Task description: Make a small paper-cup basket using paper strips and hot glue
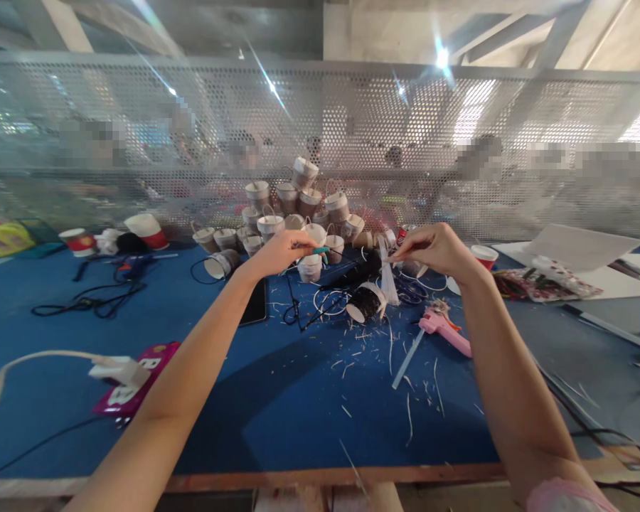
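Observation:
My left hand (289, 252) is closed in a pinch around a small teal-handled tool (320, 250), whose thin dark end points right. Across from it, my right hand (432, 249) has its fingertips pressed together on a translucent white strip (388, 281) that hangs toward the table. Beneath the strip a small black-wrapped pot (365, 303) lies on its side, its pale end facing me. Just under my left hand stands a small whitish pot (310, 269). White cord loops and dark wire lie between the hands.
Several small greyish pots (271, 226) are piled against the perforated metal screen (203, 142). A pink glue gun (445, 331) with a glue stick lies front right. A purple power strip (157, 359) with a white plug sits left. White scraps litter the blue tabletop (299, 405).

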`<state>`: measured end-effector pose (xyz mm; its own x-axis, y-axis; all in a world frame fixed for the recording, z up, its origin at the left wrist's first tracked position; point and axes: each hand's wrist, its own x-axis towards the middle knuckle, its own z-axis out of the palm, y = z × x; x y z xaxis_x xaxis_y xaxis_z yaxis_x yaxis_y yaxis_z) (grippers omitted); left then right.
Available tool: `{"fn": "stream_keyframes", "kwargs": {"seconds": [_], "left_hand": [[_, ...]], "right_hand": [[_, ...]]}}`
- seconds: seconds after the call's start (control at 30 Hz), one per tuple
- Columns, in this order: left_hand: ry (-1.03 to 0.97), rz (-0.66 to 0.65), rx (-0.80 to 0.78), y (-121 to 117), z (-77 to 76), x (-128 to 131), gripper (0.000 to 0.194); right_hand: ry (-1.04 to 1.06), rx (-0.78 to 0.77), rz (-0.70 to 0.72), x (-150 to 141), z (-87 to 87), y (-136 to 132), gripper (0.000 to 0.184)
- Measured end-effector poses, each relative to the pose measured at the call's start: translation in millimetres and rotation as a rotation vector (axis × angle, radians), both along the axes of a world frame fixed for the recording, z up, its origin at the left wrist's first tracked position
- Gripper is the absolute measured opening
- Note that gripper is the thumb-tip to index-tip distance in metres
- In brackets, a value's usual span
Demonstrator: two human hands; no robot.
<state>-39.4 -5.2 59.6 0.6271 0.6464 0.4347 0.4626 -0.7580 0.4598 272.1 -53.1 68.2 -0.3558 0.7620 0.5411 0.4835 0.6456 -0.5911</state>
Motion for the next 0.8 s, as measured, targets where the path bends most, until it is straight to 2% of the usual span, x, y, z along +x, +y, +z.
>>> {"fn": "stream_keyframes", "kwargs": {"seconds": [0.13, 0.23, 0.3, 0.37, 0.43, 0.53, 0.6, 0.7, 0.8], "left_hand": [[-0.053, 0.045, -0.060, 11, -9.2, -3, 0.024], [0.066, 0.035, -0.159, 10, -6.8, -7, 0.024], [0.123, 0.011, -0.162, 7, -3.9, -8, 0.023], [0.123, -0.001, -0.083, 5, -1.7, -7, 0.021], [0.124, -0.011, 0.009, 2, -0.7, -6, 0.019], [0.150, -0.014, 0.081, -1, -0.2, -5, 0.020], [0.147, -0.001, 0.099, -2, 0.1, -5, 0.020], [0.108, 0.043, 0.111, 0, -0.2, -7, 0.020], [0.049, 0.077, 0.112, 6, -3.6, -7, 0.020]], "right_hand": [[0.138, -0.089, 0.091, 0, -11.4, 14, 0.013], [0.214, -0.059, 0.027, 11, -15.4, 20, 0.019], [0.151, 0.039, -0.092, 19, -14.5, 21, 0.015], [0.023, 0.175, -0.222, 23, -10.8, 18, 0.010], [-0.095, 0.307, -0.299, 21, -4.8, 12, 0.017], [-0.187, 0.453, -0.318, 11, 5.2, -1, 0.028], [-0.192, 0.495, -0.296, 5, 10.1, -9, 0.030], [-0.132, 0.425, -0.235, 4, 13.2, -16, 0.027], [-0.016, 0.245, -0.161, 6, 11.3, -15, 0.015]]}}
